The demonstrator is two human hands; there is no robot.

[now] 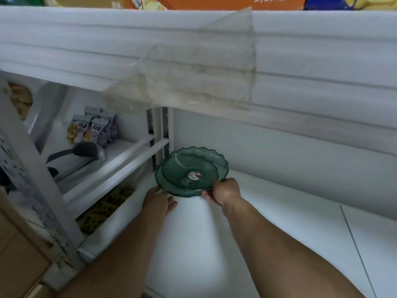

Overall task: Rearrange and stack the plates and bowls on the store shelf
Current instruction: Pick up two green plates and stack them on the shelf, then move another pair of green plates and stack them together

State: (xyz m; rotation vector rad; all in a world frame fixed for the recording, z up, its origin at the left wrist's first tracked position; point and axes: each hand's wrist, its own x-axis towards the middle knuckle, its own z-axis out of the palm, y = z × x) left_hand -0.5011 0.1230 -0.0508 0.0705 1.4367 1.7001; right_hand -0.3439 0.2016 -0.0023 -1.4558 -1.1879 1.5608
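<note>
R hand [225, 191] pinches green plates [191, 168] rim; round sticker [194, 175] unreadable; L hand [158, 202] open.

The boxes [193, 2] along the top are cut off by the upper edge, their print unreadable. The whole view is smeared, so the label [194, 175] on the green dishes [191, 168] cannot be read, nor can their number be counted (at least two rims show). The left hand [158, 203] has its fingertips tucked under the dishes. The snack bags [92, 130] are blurred, and the dark object [83, 151] before them cannot be identified.
</note>
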